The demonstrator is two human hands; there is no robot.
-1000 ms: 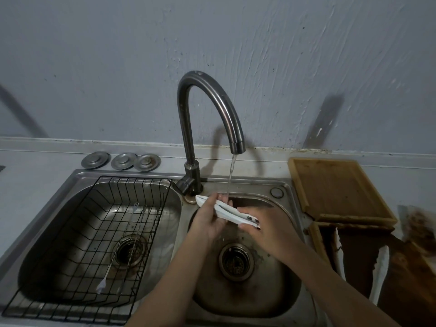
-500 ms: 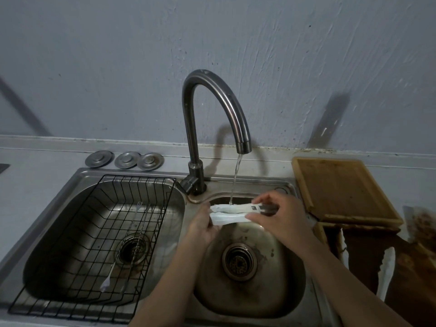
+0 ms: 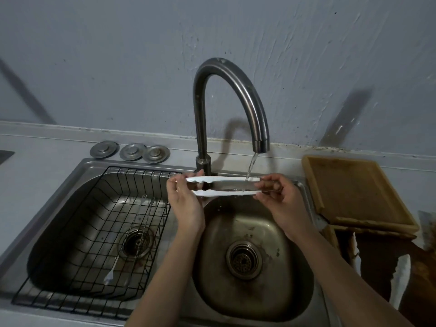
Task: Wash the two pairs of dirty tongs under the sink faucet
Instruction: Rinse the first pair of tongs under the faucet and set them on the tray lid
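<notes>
A pair of white-tipped metal tongs (image 3: 224, 185) lies level above the right sink basin (image 3: 250, 291), its arms spread a little. Water runs from the curved faucet (image 3: 236, 90) onto its right part. My right hand (image 3: 280, 197) grips the handle end with curled fingers. My left hand (image 3: 186, 199) holds the white tip end between thumb and fingers. A second pair of tongs (image 3: 398, 277) with white tips lies on the brown surface at the right edge, partly cut off. Another thin utensil (image 3: 127, 241) rests in the wire rack.
A black wire rack (image 3: 70, 267) fills the left basin. Three metal drain caps (image 3: 131, 151) sit on the counter behind it. A wooden cutting board (image 3: 354, 190) lies right of the sink. The grey wall stands close behind the faucet.
Both hands have raised the tongs and turned them level under the stream. My hands have moved apart along the tongs, and the arms now gape slightly.
</notes>
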